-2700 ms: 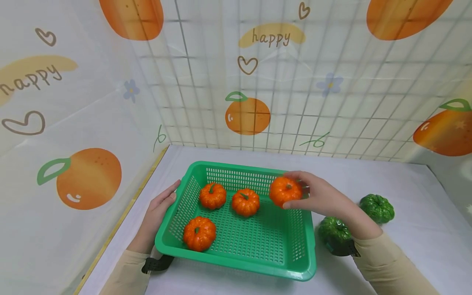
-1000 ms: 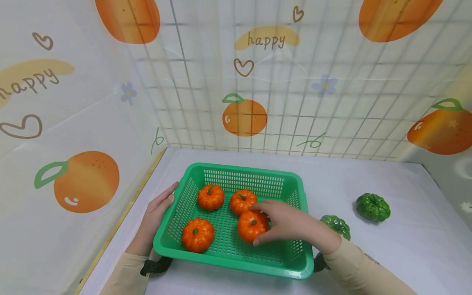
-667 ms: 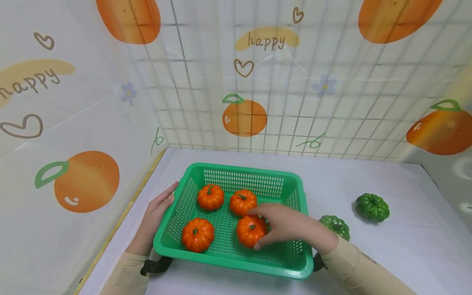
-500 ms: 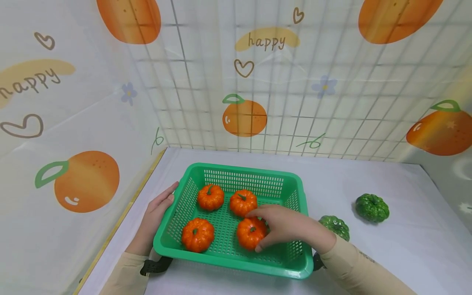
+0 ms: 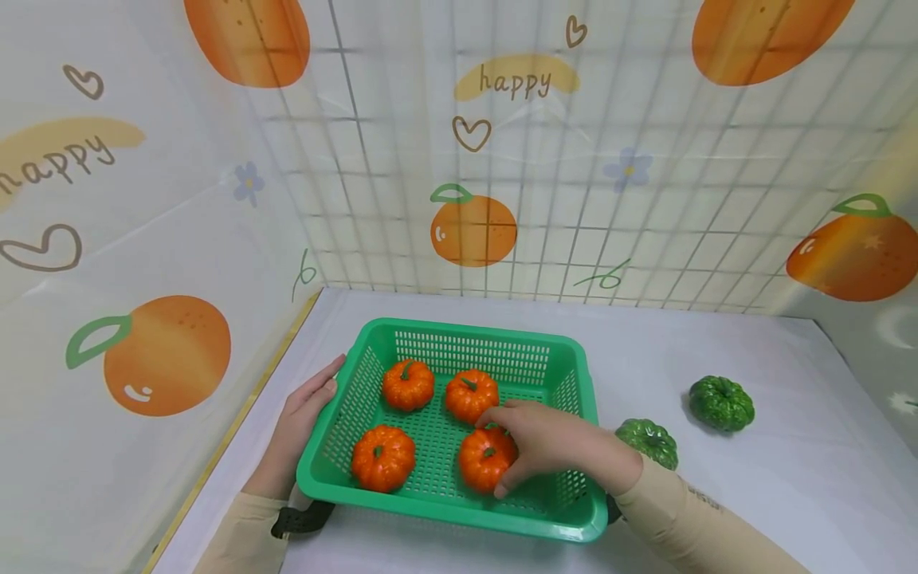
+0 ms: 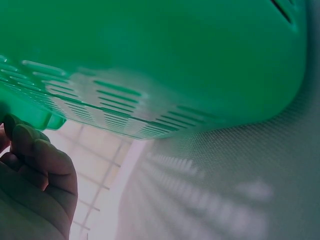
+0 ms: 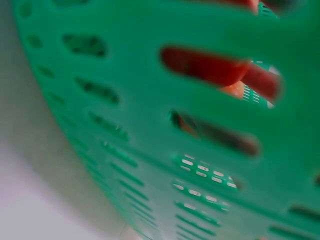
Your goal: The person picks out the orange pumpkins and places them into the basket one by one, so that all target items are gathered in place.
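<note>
A green plastic basket [image 5: 459,512] with slotted walls stands on the white table. My left hand [image 5: 297,422] holds its left rim; in the left wrist view the bent fingers [image 6: 52,162] meet the basket's edge. Inside, my right hand [image 5: 548,440] grips an orange pumpkin [image 5: 482,462] with thumb and fingers on either side, low near the basket floor. Another small pumpkin [image 5: 471,396] is just behind it. Two more lie to the left, a rear pumpkin [image 5: 408,388] and a front pumpkin [image 5: 383,460]. From the right wrist, the basket wall [image 7: 135,100] mostly hides the held pumpkin.
Right of the basket lie two green pumpkins, the nearer green pumpkin [image 5: 648,443] partly behind my right forearm and the farther green pumpkin [image 5: 721,404] by itself. A printed curtain [image 5: 387,175] over a wire grid closes off the back; another sheet [image 5: 165,239] hangs on the left.
My right hand has carried the orange pumpkin from over the basket's back right corner leftward, toward me and down inside. Lately it has only shifted slightly nearer. The left hand stays on the rim.
</note>
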The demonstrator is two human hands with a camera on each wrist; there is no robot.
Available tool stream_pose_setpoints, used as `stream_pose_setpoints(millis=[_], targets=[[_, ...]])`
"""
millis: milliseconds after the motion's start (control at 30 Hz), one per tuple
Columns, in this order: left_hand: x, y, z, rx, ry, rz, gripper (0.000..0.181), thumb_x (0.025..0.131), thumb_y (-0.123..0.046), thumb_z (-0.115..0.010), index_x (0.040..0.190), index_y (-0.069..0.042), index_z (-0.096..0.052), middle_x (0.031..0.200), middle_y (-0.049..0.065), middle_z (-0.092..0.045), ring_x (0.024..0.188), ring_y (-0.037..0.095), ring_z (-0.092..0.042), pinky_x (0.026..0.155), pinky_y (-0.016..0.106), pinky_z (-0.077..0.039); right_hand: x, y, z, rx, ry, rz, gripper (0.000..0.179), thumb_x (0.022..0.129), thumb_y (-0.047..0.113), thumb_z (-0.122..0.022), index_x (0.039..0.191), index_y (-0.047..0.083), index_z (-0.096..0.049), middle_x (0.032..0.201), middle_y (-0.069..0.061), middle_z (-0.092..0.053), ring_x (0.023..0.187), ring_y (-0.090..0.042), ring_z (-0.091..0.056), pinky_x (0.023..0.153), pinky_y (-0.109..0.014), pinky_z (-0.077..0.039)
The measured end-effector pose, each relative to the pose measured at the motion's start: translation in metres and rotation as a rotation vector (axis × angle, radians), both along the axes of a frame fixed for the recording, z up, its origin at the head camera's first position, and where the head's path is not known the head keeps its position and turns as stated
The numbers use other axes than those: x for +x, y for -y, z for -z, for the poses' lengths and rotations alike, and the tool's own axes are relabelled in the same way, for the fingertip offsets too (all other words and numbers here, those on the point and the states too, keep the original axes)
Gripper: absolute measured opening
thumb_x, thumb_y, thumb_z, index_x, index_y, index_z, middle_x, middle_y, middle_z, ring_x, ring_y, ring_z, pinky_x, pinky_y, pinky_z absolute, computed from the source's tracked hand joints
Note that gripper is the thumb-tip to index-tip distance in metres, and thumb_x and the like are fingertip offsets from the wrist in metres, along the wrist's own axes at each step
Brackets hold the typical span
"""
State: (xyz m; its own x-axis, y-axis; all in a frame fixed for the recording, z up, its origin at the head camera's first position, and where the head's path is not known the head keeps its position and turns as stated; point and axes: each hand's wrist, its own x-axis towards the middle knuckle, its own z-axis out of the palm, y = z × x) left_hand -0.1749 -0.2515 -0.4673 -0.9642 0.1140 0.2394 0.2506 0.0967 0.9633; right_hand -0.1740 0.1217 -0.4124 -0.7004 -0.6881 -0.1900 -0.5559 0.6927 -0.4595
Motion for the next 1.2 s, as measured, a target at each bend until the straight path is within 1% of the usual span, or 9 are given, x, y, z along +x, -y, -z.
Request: stream_pose_setpoints(millis=[133, 300, 567, 867, 1067, 1200], targets=[[0.0005, 0.0002, -0.0017, 0.011, -0.005, 0.006, 0.046, 0.108, -0.019, -0.041, 0.151, -0.001, -0.039, 0.155, 0.019, -0.034, 0.129, 0.005, -0.046, 0.094, 0.022, -0.047, 0.0014, 0.0022, -0.0015, 0.005, 0.013, 0.008, 0.081, 0.060, 0.058, -0.089, 0.126, 0.022, -0.059, 0.111, 0.009, -0.061, 0.099, -0.010, -0.055, 0.091, -0.037, -0.048], [0.0013, 0.0003, -0.0028, 0.012, -0.012, 0.006, 0.046, 0.108, -0.019, -0.041, 0.150, 0.000, -0.039, 0.154, 0.021, -0.035, 0.127, 0.005, -0.048, 0.093, 0.022, -0.048, 0.0018, 0.0032, -0.0014, 0.016, 0.018, 0.019, 0.080, 0.059, 0.060, -0.088, 0.124, 0.025, -0.057, 0.111, 0.009, -0.060, 0.099, -0.010, -0.055, 0.090, -0.037, -0.048], [0.0027, 0.0026, -0.0018, 0.002, 0.008, -0.008, 0.047, 0.109, -0.022, -0.041, 0.151, -0.003, -0.039, 0.155, 0.018, -0.035, 0.128, 0.005, -0.047, 0.092, 0.023, -0.048, 0.0022, 0.0034, -0.0015, -0.016, 0.023, 0.026, 0.078, 0.061, 0.057, -0.089, 0.125, 0.026, -0.058, 0.109, 0.010, -0.059, 0.098, -0.011, -0.055, 0.088, -0.036, -0.049], [0.0034, 0.0045, -0.0002, -0.001, -0.006, -0.012, 0.046, 0.109, -0.020, -0.041, 0.150, -0.002, -0.040, 0.154, 0.020, -0.036, 0.127, 0.005, -0.048, 0.092, 0.022, -0.048, 0.0024, 0.0036, -0.0025, -0.030, 0.019, 0.019, 0.077, 0.063, 0.055, -0.089, 0.126, 0.024, -0.058, 0.108, 0.009, -0.058, 0.098, -0.013, -0.056, 0.086, -0.035, -0.049], [0.0026, 0.0059, 0.0003, -0.009, 0.011, -0.017, 0.047, 0.108, -0.023, -0.042, 0.151, -0.004, -0.040, 0.155, 0.016, -0.036, 0.129, 0.006, -0.046, 0.093, 0.022, -0.047, 0.0008, 0.0025, -0.0016, -0.072, 0.015, 0.013, 0.079, 0.063, 0.058, -0.088, 0.128, 0.023, -0.059, 0.108, 0.010, -0.057, 0.098, -0.016, -0.056, 0.084, -0.034, -0.049], [0.0022, 0.0042, -0.0006, -0.010, 0.023, -0.014, 0.048, 0.108, -0.025, -0.042, 0.152, -0.005, -0.039, 0.155, 0.015, -0.036, 0.129, 0.006, -0.046, 0.093, 0.023, -0.048, 0.0012, -0.0056, -0.0052, -0.181, 0.021, 0.013, 0.077, 0.067, 0.058, -0.086, 0.130, 0.023, -0.059, 0.115, 0.009, -0.059, 0.103, -0.017, -0.057, 0.084, -0.035, -0.050]])
